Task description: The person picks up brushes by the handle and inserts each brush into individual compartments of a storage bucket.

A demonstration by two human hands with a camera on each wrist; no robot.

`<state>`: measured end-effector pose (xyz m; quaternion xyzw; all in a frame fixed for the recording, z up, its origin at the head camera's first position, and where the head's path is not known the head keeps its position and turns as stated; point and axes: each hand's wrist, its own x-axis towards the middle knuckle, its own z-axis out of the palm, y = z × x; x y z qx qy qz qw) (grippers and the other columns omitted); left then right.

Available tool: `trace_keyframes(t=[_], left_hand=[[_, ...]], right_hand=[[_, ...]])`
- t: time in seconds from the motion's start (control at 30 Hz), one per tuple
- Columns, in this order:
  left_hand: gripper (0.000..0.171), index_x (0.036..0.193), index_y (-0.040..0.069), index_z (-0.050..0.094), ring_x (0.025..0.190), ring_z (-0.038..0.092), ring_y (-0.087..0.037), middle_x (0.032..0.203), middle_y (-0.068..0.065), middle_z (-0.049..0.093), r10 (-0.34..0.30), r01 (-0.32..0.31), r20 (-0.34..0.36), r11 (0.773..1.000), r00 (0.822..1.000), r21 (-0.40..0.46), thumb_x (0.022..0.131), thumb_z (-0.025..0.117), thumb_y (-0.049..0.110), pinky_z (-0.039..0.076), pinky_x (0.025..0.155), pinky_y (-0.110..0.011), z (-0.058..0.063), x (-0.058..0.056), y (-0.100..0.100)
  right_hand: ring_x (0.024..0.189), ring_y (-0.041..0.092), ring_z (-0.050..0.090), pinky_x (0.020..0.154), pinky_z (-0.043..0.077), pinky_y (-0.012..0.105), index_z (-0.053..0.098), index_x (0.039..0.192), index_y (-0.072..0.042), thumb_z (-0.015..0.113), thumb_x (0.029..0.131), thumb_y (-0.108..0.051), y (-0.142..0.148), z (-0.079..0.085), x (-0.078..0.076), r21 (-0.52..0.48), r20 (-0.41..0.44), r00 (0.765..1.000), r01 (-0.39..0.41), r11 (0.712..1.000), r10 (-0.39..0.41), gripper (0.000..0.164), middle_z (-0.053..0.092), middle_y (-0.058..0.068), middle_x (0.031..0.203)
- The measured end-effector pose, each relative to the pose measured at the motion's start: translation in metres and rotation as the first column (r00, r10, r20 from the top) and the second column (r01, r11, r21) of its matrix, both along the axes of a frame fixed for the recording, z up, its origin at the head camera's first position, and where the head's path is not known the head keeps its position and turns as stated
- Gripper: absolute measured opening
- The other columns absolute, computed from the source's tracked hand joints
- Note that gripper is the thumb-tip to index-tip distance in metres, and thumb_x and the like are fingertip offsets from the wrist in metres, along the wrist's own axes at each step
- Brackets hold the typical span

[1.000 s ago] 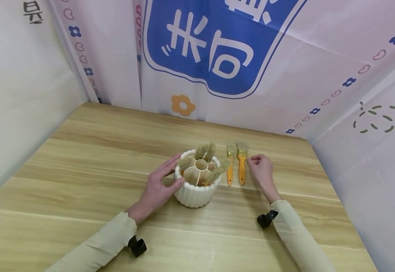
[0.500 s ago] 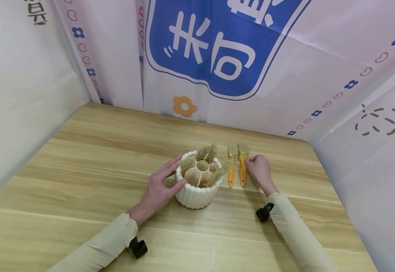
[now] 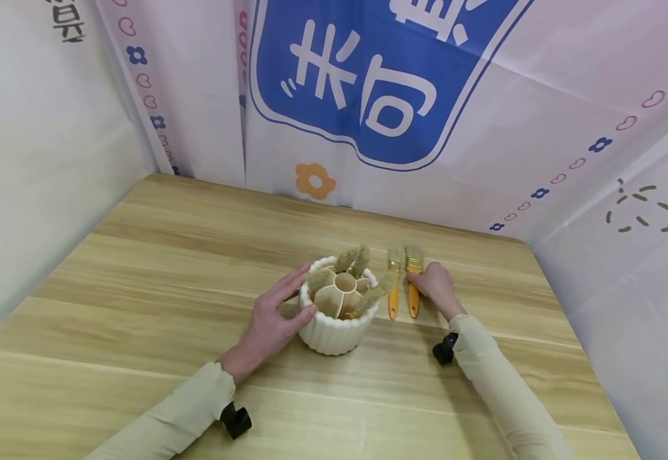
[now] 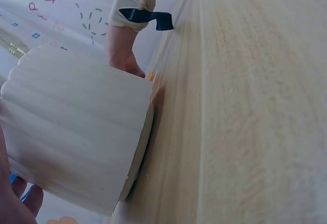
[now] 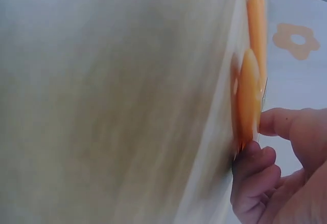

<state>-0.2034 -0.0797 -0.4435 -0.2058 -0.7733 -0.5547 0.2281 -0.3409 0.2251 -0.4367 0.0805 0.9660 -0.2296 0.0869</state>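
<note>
A white ribbed pot [image 3: 334, 335] stands upright on the table, with several brushes [image 3: 375, 292] in its divided insert, bristles up. My left hand [image 3: 267, 319] holds the pot from its left side, thumb at the near rim. In the left wrist view the pot [image 4: 76, 121] hides much of that hand. Right of the pot two paintbrushes lie side by side, bristles away from me. My right hand [image 3: 438, 284] pinches the wider paintbrush [image 3: 413, 303] near the top of its orange handle. The narrower paintbrush [image 3: 393, 305] lies between it and the pot.
The wooden table [image 3: 195, 255] extends around the pot on all sides. A printed cloth wall [image 3: 472, 185] rises at its back edge, with white walls on the left and right. Black wrist cameras sit on both cuffs.
My right hand has moved left from beside the wider paintbrush onto its handle. The left hand stays on the pot. The head view has shifted slightly.
</note>
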Motion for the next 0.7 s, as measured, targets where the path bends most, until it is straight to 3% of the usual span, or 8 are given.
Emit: trace_keyframes(t=[0.13, 0.17, 0.3, 0.4, 0.53, 0.7], left_hand=[[0.056, 0.129, -0.002, 0.053, 0.126, 0.050, -0.031, 0.140, -0.015, 0.049, 0.003, -0.003, 0.014, 1.000, 1.000, -0.005, 0.077, 0.072, 0.003, 0.054, 0.092, -0.035, 0.004, 0.002, 0.001], [0.055, 0.128, -0.004, 0.053, 0.125, 0.050, -0.032, 0.140, -0.017, 0.049, 0.004, -0.004, 0.018, 1.000, 1.000, -0.004, 0.076, 0.072, 0.002, 0.054, 0.092, -0.036, 0.009, 0.004, 0.002], [0.055, 0.127, -0.004, 0.053, 0.123, 0.052, -0.032, 0.139, -0.017, 0.049, 0.004, -0.004, 0.016, 1.000, 1.000, 0.004, 0.076, 0.072, 0.001, 0.054, 0.091, -0.037, 0.009, 0.004, 0.002], [0.055, 0.128, 0.000, 0.054, 0.124, 0.052, -0.029, 0.140, -0.012, 0.050, -0.002, 0.002, 0.002, 1.000, 1.000, 0.007, 0.077, 0.072, 0.004, 0.054, 0.091, -0.034, -0.001, 0.000, 0.000], [0.055, 0.128, 0.000, 0.054, 0.125, 0.052, -0.029, 0.140, -0.012, 0.050, -0.004, 0.004, -0.003, 1.000, 1.000, 0.007, 0.077, 0.073, 0.004, 0.054, 0.091, -0.034, -0.001, -0.001, 0.000], [0.055, 0.127, 0.000, 0.055, 0.123, 0.053, -0.029, 0.139, -0.012, 0.051, 0.000, 0.000, -0.016, 1.000, 1.000, 0.005, 0.075, 0.074, 0.004, 0.055, 0.090, -0.032, -0.002, -0.002, 0.000]], right_hand=[[0.042, 0.010, 0.037, 0.039, 0.030, 0.019, 0.043, 0.057, -0.012, 0.059, 0.085, -0.030, 0.001, -0.001, -0.002, 0.011, 0.011, 1.000, -0.011, 1.000, 0.011, 0.038, 0.035, -0.004, 0.047], [0.042, 0.010, 0.038, 0.039, 0.030, 0.019, 0.043, 0.057, -0.012, 0.059, 0.085, -0.029, 0.002, -0.002, -0.003, 0.003, 0.013, 1.000, -0.010, 1.000, 0.010, 0.037, 0.036, -0.004, 0.047], [0.041, 0.011, 0.040, 0.039, 0.033, 0.020, 0.046, 0.055, -0.012, 0.059, 0.084, -0.027, 0.007, -0.005, -0.005, -0.051, -0.004, 1.000, -0.004, 0.999, 0.004, 0.035, 0.038, -0.004, 0.044], [0.039, 0.010, 0.037, 0.040, 0.032, 0.020, 0.042, 0.050, -0.014, 0.059, 0.083, -0.028, 0.010, -0.006, -0.003, -0.093, -0.026, 1.000, 0.012, 0.996, -0.015, 0.040, 0.034, -0.006, 0.042], [0.037, 0.008, 0.033, 0.038, 0.029, 0.020, 0.038, 0.045, -0.017, 0.058, 0.082, -0.028, 0.013, -0.004, 0.003, -0.139, -0.044, 0.998, 0.041, 0.989, -0.048, 0.044, 0.031, -0.009, 0.039], [0.035, 0.007, 0.034, 0.036, 0.028, 0.019, 0.042, 0.042, -0.018, 0.055, 0.080, -0.025, 0.016, 0.002, 0.013, -0.219, -0.088, 0.994, 0.042, 0.975, -0.062, 0.041, 0.037, -0.010, 0.034]])
